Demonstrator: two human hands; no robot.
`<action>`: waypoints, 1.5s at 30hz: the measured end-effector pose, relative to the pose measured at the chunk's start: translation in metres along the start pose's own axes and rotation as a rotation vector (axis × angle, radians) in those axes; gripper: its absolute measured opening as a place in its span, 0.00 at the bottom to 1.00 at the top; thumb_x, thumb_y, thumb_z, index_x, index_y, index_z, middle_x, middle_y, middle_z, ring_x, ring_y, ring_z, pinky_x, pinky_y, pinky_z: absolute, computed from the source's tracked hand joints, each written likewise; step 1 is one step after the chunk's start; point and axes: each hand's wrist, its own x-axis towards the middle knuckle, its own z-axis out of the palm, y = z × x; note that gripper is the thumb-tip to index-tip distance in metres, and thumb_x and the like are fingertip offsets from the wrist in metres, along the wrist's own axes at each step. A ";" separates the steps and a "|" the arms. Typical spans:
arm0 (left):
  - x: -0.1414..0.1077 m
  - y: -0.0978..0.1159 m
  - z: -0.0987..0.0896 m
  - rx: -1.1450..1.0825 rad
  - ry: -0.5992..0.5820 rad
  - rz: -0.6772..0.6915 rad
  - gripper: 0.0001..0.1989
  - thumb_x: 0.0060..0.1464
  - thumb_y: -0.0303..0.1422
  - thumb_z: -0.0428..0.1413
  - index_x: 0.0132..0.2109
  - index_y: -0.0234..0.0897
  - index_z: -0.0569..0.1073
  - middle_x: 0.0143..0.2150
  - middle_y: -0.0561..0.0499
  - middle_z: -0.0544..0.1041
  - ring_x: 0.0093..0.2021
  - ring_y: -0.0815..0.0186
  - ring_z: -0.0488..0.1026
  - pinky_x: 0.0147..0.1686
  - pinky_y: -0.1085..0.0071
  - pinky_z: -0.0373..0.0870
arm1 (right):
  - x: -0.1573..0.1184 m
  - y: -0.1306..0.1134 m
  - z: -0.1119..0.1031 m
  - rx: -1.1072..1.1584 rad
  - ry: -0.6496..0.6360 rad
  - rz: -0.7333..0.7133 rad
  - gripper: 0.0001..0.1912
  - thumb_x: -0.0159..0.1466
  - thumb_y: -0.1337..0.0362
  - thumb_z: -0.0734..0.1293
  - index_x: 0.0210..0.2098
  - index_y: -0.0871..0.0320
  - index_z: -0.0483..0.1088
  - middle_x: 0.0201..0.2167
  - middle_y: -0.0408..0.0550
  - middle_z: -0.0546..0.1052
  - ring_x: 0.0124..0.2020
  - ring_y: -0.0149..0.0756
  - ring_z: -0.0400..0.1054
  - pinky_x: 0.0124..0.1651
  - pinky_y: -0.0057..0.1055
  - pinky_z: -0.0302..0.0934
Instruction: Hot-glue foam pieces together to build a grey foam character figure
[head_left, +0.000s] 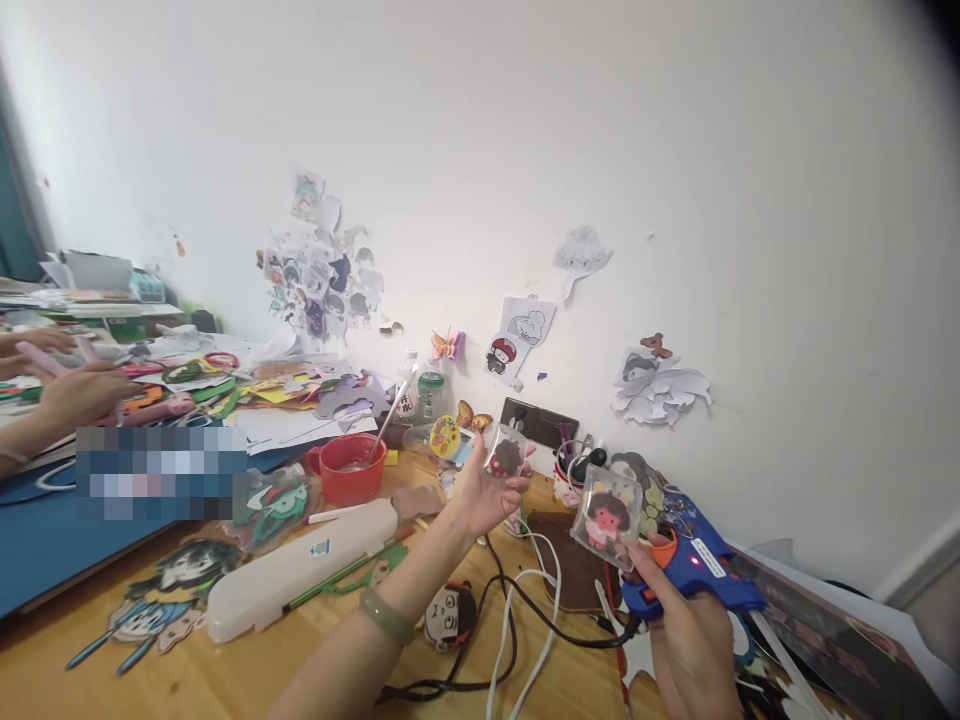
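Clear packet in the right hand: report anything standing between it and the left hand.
Nothing visible does: open air separates the clear packet in the right hand from the left hand, which holds another packet. A brown pad lies on the table below.

Pink, blue, red
One clear packet [609, 512] shows pink and black — the glue gun [701, 568] is blue and orange, the mug [352, 475] red.

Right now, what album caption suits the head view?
Left fingers and right fingers hold clear-wrapped cartoon figures above a cluttered table.
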 end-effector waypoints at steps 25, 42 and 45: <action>0.010 0.001 -0.024 0.016 -0.086 0.068 0.06 0.57 0.25 0.50 0.41 0.30 0.70 0.38 0.45 0.74 0.40 0.61 0.74 0.25 0.80 0.71 | -0.003 0.004 0.005 -0.001 0.032 0.041 0.23 0.37 0.65 0.78 0.33 0.61 0.73 0.34 0.45 0.76 0.40 0.37 0.69 0.39 0.25 0.66; 0.009 -0.018 -0.015 0.135 0.031 0.092 0.08 0.47 0.15 0.55 0.36 0.26 0.69 0.27 0.52 0.71 0.23 0.74 0.72 0.24 0.83 0.71 | -0.013 -0.005 0.014 0.027 0.041 0.002 0.22 0.36 0.66 0.77 0.31 0.61 0.73 0.31 0.43 0.76 0.38 0.36 0.69 0.35 0.23 0.67; 0.012 -0.024 -0.017 0.145 0.058 0.105 0.07 0.49 0.16 0.55 0.36 0.28 0.68 0.28 0.52 0.72 0.24 0.74 0.73 0.25 0.84 0.71 | -0.013 -0.004 0.012 0.027 0.036 -0.017 0.21 0.38 0.65 0.77 0.32 0.61 0.72 0.32 0.44 0.76 0.37 0.36 0.69 0.35 0.23 0.67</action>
